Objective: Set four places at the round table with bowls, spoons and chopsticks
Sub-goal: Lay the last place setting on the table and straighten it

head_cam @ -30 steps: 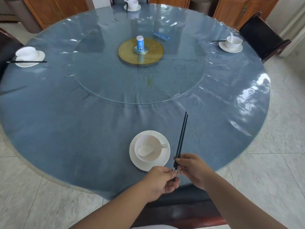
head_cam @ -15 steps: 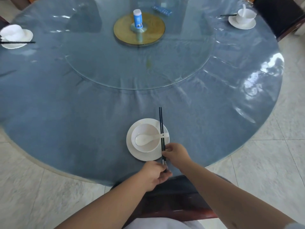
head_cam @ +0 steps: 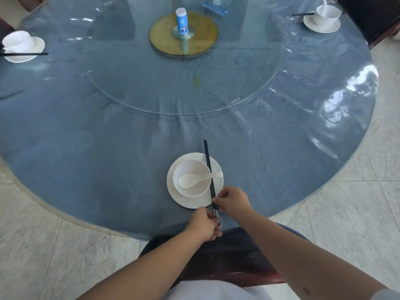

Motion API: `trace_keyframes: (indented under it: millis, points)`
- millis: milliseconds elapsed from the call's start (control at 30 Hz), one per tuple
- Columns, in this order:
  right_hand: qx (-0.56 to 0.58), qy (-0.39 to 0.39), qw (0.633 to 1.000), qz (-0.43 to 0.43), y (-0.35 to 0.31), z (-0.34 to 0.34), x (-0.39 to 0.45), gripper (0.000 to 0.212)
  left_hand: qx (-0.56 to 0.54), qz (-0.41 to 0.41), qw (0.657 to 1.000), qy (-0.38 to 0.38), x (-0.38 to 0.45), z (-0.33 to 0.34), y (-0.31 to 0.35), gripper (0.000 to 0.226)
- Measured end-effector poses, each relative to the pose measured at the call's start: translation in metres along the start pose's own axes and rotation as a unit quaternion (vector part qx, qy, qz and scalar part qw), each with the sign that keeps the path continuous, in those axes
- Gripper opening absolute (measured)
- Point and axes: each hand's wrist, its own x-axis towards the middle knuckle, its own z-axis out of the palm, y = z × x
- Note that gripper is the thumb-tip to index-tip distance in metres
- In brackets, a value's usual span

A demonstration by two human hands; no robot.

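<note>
A pair of black chopsticks is held at its near end by both hands. The left hand is curled around the very end of the pair, and the right hand pinches the sticks a little farther up, its grip closed on them between thumb and fingertips. The pair is laid across the right side of the near saucer, over the handle of the white spoon and just beside the right rim of the white bowl; its tips reach past the saucer's far edge over the blue surface. Whether the sticks touch the saucer cannot be told. The bowl stands on the saucer, and the spoon lies inside the bowl with its handle pointing right over the rim.

Far to the left of the near saucer, a second setting of bowl, saucer and chopsticks is seen at the surface's edge. Far up and to the right of the saucer, a third setting with bowl, spoon and chopsticks is placed. Beyond the saucer, a glass turntable is seen with a white and blue bottle standing at its centre.
</note>
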Motion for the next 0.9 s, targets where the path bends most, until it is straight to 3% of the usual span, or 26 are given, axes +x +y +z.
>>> trace_keyframes:
  millis: [133,333,433,533,600,733,833,900]
  points:
    - [-0.009,0.0,1.0,-0.006,0.003,0.001,0.0,0.017,0.029,0.019,0.999,0.016,0.004,-0.003,-0.005,0.003]
    - [0.006,-0.006,1.0,-0.015,0.005,-0.002,0.0,0.017,0.064,0.03,0.997,0.029,0.001,-0.016,-0.007,0.018]
    - [0.01,0.007,1.0,-0.026,0.01,-0.011,0.0,0.014,0.066,0.048,0.991,0.104,-0.005,-0.041,-0.012,0.015]
    - [0.026,0.045,0.998,-0.031,0.014,-0.024,0.004,0.01,0.043,0.124,0.958,0.254,-0.006,-0.079,-0.023,0.014]
    - [0.052,0.054,0.997,-0.026,0.012,-0.03,0.007,0.009,0.012,0.164,0.942,0.292,-0.004,-0.101,-0.022,0.005]
    - [0.06,0.052,0.997,-0.021,-0.003,-0.03,0.016,0.012,-0.009,0.159,0.959,0.234,0.016,-0.114,0.0,0.045]
    - [0.025,0.05,0.998,-0.025,-0.013,-0.024,0.021,0.005,-0.037,0.152,0.965,0.21,0.021,-0.109,0.017,0.022]
    - [0.008,0.054,0.998,-0.026,-0.016,-0.022,0.024,0.014,-0.048,0.155,0.965,0.208,0.022,-0.107,0.02,0.025]
